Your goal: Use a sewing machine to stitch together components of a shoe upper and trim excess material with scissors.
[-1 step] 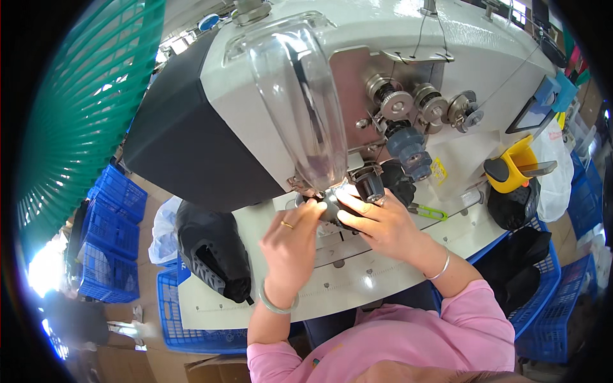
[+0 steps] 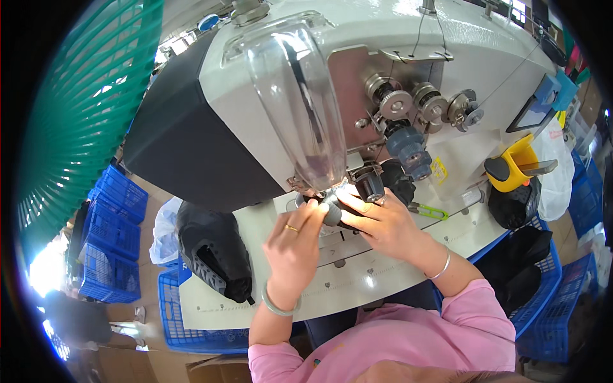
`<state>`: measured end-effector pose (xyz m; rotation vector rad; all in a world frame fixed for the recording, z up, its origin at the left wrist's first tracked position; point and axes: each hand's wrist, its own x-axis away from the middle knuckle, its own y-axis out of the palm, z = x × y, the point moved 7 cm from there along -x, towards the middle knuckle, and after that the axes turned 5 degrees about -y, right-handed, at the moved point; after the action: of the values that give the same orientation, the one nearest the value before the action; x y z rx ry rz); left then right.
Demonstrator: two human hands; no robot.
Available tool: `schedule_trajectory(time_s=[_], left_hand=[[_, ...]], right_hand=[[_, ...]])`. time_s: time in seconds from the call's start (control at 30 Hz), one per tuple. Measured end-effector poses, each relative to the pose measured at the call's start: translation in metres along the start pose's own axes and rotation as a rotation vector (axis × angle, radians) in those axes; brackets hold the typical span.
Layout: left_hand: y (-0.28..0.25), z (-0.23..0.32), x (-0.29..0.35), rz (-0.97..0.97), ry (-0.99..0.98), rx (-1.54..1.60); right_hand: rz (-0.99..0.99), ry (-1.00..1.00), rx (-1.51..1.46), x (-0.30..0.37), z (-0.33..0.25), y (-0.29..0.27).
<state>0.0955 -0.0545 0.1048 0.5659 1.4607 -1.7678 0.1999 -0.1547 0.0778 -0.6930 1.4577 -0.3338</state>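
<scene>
A dark grey piece of fabric (image 2: 332,216) lies on the bed of the sewing machine (image 2: 265,140), at its lit needle area. My left hand (image 2: 290,246) pinches its near left side between thumb and fingers. My right hand (image 2: 391,228) rests on its right side, the fingers extended and pressing it down toward the needle. The needle itself is hidden behind my fingers and the transparent guard (image 2: 300,108). On the table to the left lies a black and grey shoe upper (image 2: 214,252).
Green-handled snips (image 2: 429,212) lie right of my right hand. Farther right are a yellow holder (image 2: 514,167) and a black shoe upper (image 2: 514,204). Blue crates (image 2: 108,271) stack at left; another crate (image 2: 182,319) sits below the table edge. A green fan guard (image 2: 89,108) rises at far left.
My left fingers have shifted slightly, and more of the rounded grey end of the fabric shows beside them. My right hand stays nearly in place.
</scene>
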Motion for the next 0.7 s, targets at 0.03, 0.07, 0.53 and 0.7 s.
schedule_trajectory(time_s=[0.03, 0.07, 0.53, 0.7], left_hand=[[0.0, 0.011, 0.004, 0.074, 0.118, -0.109], [0.001, 0.013, 0.006, 0.07, 0.122, -0.11], [0.007, 0.013, 0.008, 0.026, 0.085, -0.196], [0.005, 0.018, 0.008, 0.105, 0.157, -0.209]], right_hand=[[0.01, 0.011, -0.004, 0.001, 0.002, 0.001], [0.019, 0.022, -0.009, 0.002, 0.003, 0.001], [0.002, 0.099, 0.1, 0.005, -0.015, 0.014], [0.007, 0.091, -0.057, 0.007, -0.007, 0.005]])
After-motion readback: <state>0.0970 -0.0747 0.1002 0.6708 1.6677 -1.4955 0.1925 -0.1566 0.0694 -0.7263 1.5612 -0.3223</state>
